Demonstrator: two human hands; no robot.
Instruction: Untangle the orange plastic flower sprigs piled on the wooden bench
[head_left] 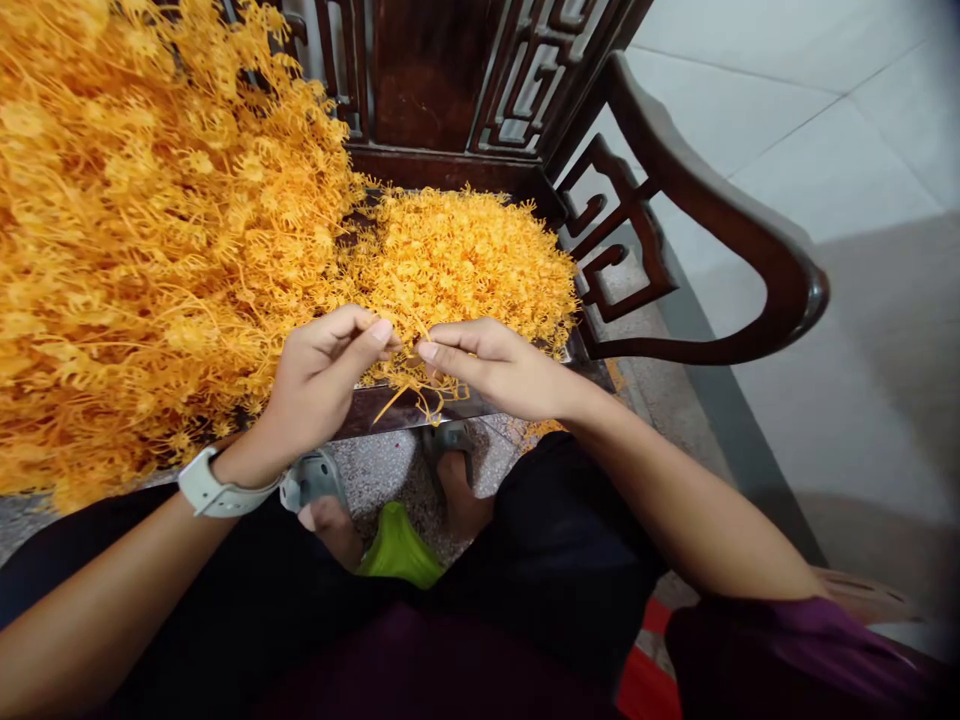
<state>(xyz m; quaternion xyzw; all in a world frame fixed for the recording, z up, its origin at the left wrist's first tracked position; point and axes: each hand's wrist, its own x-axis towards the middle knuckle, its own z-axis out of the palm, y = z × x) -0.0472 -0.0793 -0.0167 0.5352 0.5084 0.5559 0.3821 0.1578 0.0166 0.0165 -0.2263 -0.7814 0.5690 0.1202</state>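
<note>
My left hand (pixel 319 375) and my right hand (pixel 499 365) meet over the front edge of the bench, fingertips pinched a short gap apart. Between them is a thin yellow-orange plastic flower piece (pixel 411 385), its stringy stems dangling below the fingers. Both hands seem to grip it; exactly where each pinch closes is partly hidden. Just behind my fingers lies a mound of small yellow-orange plastic flower pieces (pixel 472 255). A far larger heap of yellow-orange plastic flower stems (pixel 165 220) rises to the left, beside my left hand.
The dark carved wooden bench (pixel 435 75) has a curved armrest (pixel 750 240) at the right. Behind it stands a pale tiled wall (pixel 795 120). Below, between my sandalled feet, a bright green plastic object (pixel 401 550) shows on the speckled floor. Something red (pixel 649 685) is at lower right.
</note>
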